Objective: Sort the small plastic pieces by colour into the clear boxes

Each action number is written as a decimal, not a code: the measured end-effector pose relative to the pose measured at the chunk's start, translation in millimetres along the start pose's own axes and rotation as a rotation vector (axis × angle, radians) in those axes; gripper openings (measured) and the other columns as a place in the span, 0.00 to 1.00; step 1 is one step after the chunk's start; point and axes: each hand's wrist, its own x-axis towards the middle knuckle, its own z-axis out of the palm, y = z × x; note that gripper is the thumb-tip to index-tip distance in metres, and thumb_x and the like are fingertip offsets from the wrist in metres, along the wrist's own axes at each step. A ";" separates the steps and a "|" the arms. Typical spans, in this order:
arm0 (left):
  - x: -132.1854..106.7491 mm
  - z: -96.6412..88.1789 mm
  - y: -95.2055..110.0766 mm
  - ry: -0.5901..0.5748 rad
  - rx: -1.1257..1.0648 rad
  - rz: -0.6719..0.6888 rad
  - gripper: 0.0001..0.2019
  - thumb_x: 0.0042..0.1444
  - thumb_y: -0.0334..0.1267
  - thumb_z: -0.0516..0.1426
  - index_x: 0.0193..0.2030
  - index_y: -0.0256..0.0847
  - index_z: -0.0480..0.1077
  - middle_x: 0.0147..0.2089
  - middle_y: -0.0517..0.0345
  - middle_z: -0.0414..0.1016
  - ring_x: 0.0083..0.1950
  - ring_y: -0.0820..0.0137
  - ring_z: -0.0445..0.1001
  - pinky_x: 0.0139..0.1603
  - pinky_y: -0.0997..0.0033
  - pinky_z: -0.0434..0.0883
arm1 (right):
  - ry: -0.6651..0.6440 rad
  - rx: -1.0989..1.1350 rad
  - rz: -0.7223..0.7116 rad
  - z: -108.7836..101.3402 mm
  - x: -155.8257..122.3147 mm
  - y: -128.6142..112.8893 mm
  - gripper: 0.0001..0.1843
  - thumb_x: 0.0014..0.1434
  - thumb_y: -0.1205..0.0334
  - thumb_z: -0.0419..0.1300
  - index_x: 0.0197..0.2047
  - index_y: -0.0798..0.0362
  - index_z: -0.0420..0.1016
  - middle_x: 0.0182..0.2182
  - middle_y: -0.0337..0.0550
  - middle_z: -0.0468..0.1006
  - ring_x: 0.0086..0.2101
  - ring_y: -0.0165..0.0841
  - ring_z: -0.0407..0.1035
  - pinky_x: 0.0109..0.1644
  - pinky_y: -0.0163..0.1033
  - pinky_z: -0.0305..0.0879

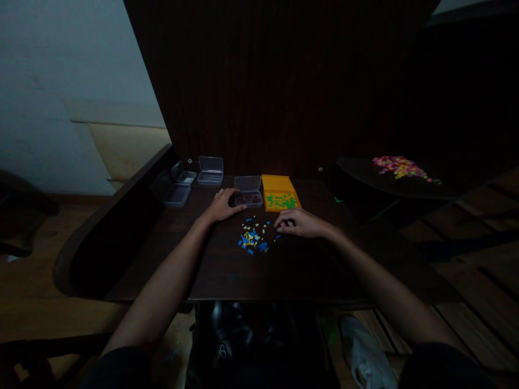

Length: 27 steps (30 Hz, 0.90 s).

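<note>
My left hand [223, 205] rests on the dark table [227, 275] with its fingertips touching a small clear box [248, 198] that holds reddish pieces. My right hand [299, 222] lies knuckles-up to the right of a scatter of small blue, yellow and white pieces [253, 237], fingers curled down onto the tabletop near the pieces. Whether they pinch a piece is hidden. Just behind it stands an orange box [279, 193] with green pieces inside.
Three more clear plastic boxes, lids open, sit at the table's back left [210, 170] [184, 176] [177, 194]. A second dark surface at the right carries a pile of pink and yellow pieces [398, 166]. Dark wood panelling rises behind the table.
</note>
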 end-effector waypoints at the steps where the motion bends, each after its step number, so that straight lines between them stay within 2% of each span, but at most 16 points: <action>1: -0.2 -0.3 0.2 -0.001 0.001 -0.002 0.27 0.53 0.54 0.62 0.56 0.43 0.66 0.57 0.51 0.70 0.59 0.54 0.65 0.62 0.52 0.62 | 0.003 -0.031 -0.001 1.5 1.9 -1.6 0.08 0.62 0.65 0.62 0.43 0.56 0.80 0.31 0.42 0.75 0.29 0.31 0.67 0.36 0.34 0.62; 7: -0.1 -0.3 -0.1 0.000 0.005 -0.007 0.28 0.53 0.55 0.62 0.56 0.43 0.66 0.57 0.51 0.70 0.59 0.54 0.65 0.62 0.52 0.62 | -0.005 -0.133 0.039 8.0 7.8 -6.5 0.07 0.62 0.70 0.61 0.41 0.54 0.81 0.36 0.45 0.77 0.35 0.34 0.70 0.42 0.38 0.65; 14: 0.5 1.6 -2.8 -0.002 -0.022 0.003 0.29 0.52 0.55 0.61 0.56 0.43 0.66 0.57 0.51 0.70 0.59 0.55 0.65 0.63 0.53 0.61 | 0.088 -0.102 -0.064 -3.8 14.4 -14.9 0.08 0.65 0.69 0.58 0.42 0.56 0.79 0.37 0.46 0.77 0.36 0.35 0.70 0.41 0.37 0.64; 20: 0.7 1.4 -1.5 -0.004 -0.019 -0.020 0.30 0.52 0.55 0.62 0.57 0.41 0.66 0.57 0.50 0.70 0.59 0.54 0.65 0.63 0.53 0.61 | 0.128 -0.078 -0.007 -18.4 65.1 -13.3 0.08 0.62 0.68 0.60 0.41 0.56 0.80 0.32 0.42 0.78 0.31 0.32 0.69 0.36 0.34 0.61; 24: 0.5 0.8 -0.7 -0.008 -0.021 -0.011 0.29 0.52 0.55 0.62 0.57 0.42 0.66 0.56 0.50 0.70 0.59 0.54 0.65 0.62 0.52 0.61 | 0.055 -0.117 0.050 -18.1 104.1 -3.2 0.08 0.59 0.70 0.61 0.40 0.59 0.81 0.27 0.39 0.76 0.28 0.30 0.68 0.32 0.31 0.58; 27: -0.1 1.0 -0.6 -0.002 -0.027 0.002 0.29 0.52 0.55 0.62 0.56 0.42 0.66 0.56 0.50 0.70 0.59 0.53 0.66 0.62 0.51 0.61 | -0.023 -0.140 0.063 -16.4 122.4 2.9 0.10 0.58 0.73 0.60 0.40 0.58 0.82 0.29 0.41 0.79 0.29 0.30 0.70 0.32 0.31 0.59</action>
